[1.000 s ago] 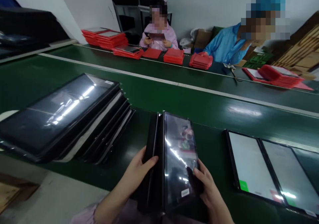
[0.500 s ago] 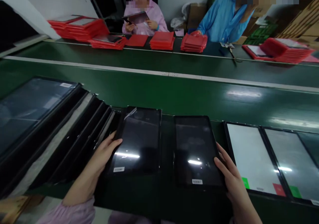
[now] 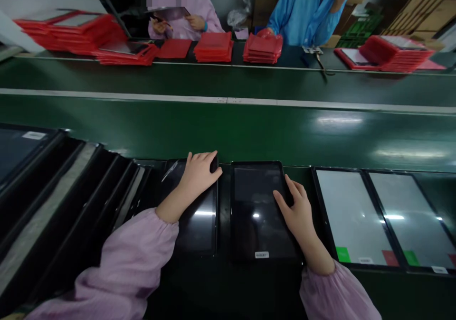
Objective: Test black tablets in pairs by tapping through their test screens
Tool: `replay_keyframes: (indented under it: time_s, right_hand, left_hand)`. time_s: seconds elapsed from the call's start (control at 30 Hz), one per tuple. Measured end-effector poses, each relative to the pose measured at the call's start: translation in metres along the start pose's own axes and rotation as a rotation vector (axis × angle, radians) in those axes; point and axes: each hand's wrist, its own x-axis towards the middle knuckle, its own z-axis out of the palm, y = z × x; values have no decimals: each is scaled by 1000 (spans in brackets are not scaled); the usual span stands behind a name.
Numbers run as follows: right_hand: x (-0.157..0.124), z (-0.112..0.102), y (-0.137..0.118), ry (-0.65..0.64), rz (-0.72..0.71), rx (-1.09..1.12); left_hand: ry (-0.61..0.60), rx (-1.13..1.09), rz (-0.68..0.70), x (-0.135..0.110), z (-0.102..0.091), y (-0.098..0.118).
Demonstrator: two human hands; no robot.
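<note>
Two dark tablets lie flat side by side on the near green bench. My left hand rests at the upper right corner of the left tablet, fingers curled over its top edge. My right hand lies on the right tablet, fingers spread and touching its upper right edge. Both screens are dark and each has a small white label near the bottom edge.
A fanned stack of black tablets lies at the left. Two lit white-screened tablets lie at the right. Beyond the green conveyor belt, two people sit among stacks of red cases.
The two tablets, held upright together a second ago, now lie flat side by side. Both hands moved from the tablets' lower outer edges up to their top corners. The view tilted downward.
</note>
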Motion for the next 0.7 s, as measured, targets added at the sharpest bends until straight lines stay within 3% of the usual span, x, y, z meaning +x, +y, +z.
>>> replay_keyframes:
  time_s: [0.17,0.7]
  right_hand:
    - [16,6,2,10,12,-3]
    - [14,6,7,83,-51,38]
  left_hand:
    - [24,25,1,0,2,-2]
    - [40,71,6,1,2,1]
